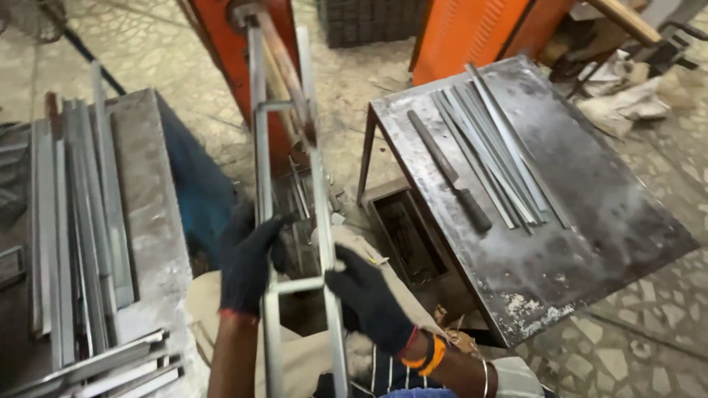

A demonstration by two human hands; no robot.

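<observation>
A ladder-like metal frame (295, 184) is being held upright just left of the steel tabletop (590, 221), with its top end reaching up against the orange machine (221, 37). The left hand (247, 265) is being wrapped around the left rail, and the right hand (369, 298) is being closed around the right rail right by a cross rung; both are in black gloves. It's probably stiff and fairly light for its length, likely a bit slick, so gripping the 2 rails near a rung looks sensible. 1 frame is being handled, with 2 rungs visible. On the tabletop, 1 dark file (450, 171) is lying beside a bundle of flat strips (490, 151), roughly 6. More bars (74, 221) are stacked far left of it.
</observation>
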